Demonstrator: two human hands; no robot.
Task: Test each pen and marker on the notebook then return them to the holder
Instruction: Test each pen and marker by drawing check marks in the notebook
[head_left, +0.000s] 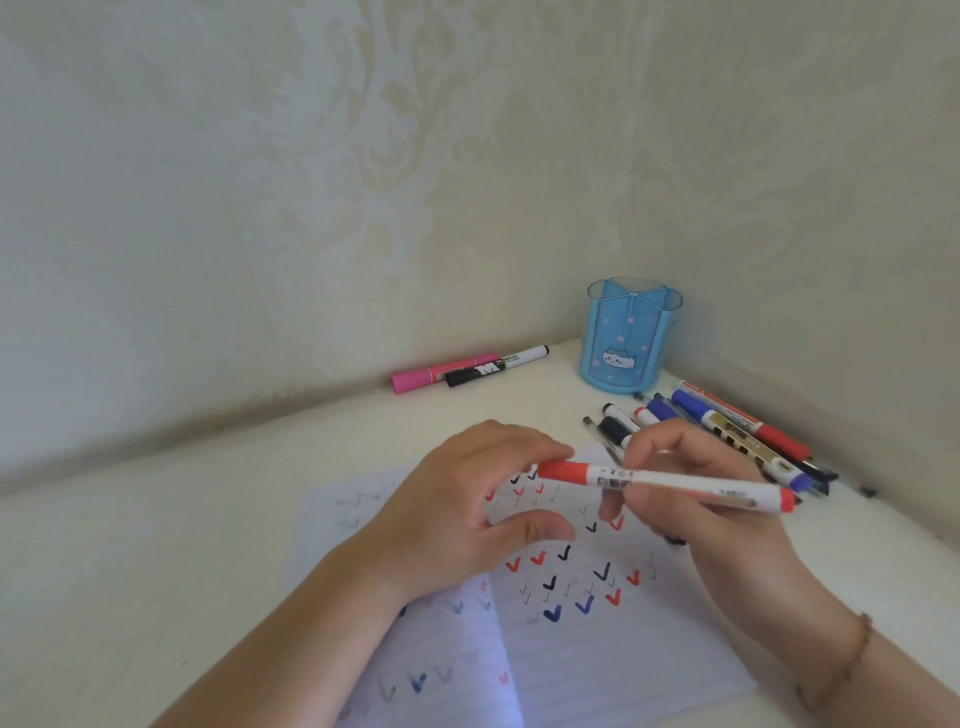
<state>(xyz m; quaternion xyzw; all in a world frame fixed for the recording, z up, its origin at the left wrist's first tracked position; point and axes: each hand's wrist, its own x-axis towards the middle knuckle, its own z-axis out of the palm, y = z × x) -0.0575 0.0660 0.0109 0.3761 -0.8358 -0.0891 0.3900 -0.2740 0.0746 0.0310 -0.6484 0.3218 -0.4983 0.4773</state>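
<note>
Head view: both hands work over the open notebook (597, 639) on the table (156, 545). The right hand (691, 499) has its fingers curled round the white barrel of a red marker (665, 480), held roughly level above the page. The left hand (467, 499) pinches the marker's red cap end between thumb and fingertips. Whether the cap is coming off or going on cannot be told.

The page carries rows of red, blue and black ticks. The blue holder (631, 338) stands at the back corner, near the wall, with no pens visible in it. A group of pens and markers (727, 431) lies just right of the notebook; a pink marker (441, 373) and a black marker (498, 366) lie touching, along the wall to the left.

Risks, as judged: a sharp pull on a stiff cap could jerk the tip across the fingers or page. The right wrist sits close to the loose group and could scatter it. Fresh ticks under the left hand could smear.

Obscured: the hands hide part of the page; the marker's tip is not visible; barrel labels are too blurred to read; the notebook's near edge is cut off.
</note>
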